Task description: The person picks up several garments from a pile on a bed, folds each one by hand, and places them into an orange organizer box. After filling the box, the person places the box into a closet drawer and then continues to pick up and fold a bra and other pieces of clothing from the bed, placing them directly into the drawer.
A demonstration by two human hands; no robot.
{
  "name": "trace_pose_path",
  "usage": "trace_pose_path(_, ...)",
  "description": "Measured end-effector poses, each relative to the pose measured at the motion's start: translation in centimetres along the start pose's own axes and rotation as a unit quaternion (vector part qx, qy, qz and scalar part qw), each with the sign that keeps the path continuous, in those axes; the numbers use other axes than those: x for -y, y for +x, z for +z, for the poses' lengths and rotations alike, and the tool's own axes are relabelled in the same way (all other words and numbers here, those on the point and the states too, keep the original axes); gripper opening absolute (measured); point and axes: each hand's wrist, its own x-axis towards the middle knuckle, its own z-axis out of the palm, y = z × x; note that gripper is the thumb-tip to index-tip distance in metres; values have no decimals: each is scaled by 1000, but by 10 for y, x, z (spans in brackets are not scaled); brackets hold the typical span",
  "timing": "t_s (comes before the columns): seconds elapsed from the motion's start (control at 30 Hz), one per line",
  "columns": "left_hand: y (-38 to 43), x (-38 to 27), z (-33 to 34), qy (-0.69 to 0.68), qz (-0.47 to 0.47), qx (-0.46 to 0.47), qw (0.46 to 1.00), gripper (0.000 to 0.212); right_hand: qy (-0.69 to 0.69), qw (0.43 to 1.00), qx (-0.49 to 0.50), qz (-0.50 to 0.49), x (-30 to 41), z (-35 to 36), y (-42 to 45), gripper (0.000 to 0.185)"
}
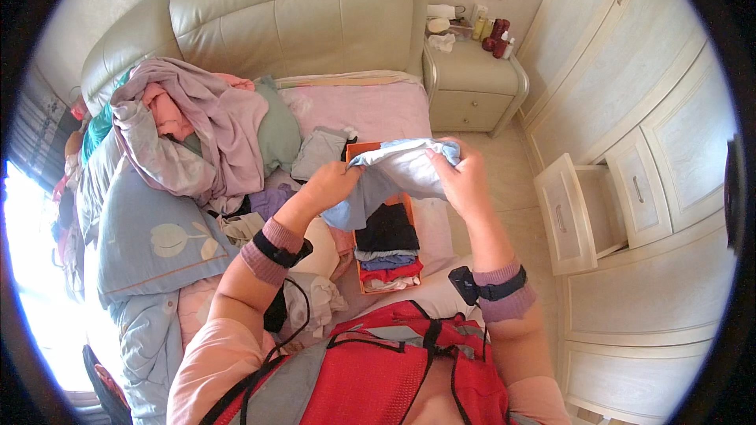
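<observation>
A light blue and white garment [401, 168] is stretched between both hands, its lower part hanging down on the left. My left hand [335, 186] pinches one end of it. My right hand [463, 177] grips the other end, thumb on top of the cloth. Below the garment lies an orange box [358, 283] on the bed, partly hidden by the cloth. In its near part are a black folded garment [387, 229], a blue folded one [387, 262], a red one [390, 271] and a whitish one at the near end.
On the left lie a mauve blanket [227, 124], a blue pillow [159, 236] and loose clothes. A grey folded garment [320, 153] lies beyond my left hand. At the right stand a nightstand [472, 85] bearing bottles and a pale wardrobe with a drawer [564, 218] pulled out.
</observation>
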Motion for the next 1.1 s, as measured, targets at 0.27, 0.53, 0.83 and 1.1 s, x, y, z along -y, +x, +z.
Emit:
trace_pose_path(0.27, -3, -31, 2, -507, -144, 173, 832, 32, -31, 999, -27, -31, -6, 7, -3, 14)
trace_pose_path(0.53, 3, -40, 3, -803, -129, 177, 554, 45, 36, 977, 182, -104, -20, 18, -19, 25)
trace_pose_path(0.83, -10, -49, -2, -824, -155, 161, 520, 47, 24, 967, 233, -104, -19, 21, -27, 38)
trace_pose_path(1.1, -8, -27, 2, -451, -34, 63, 890, 67, 107, 979, 167, 42, -47, 7, -25, 29)
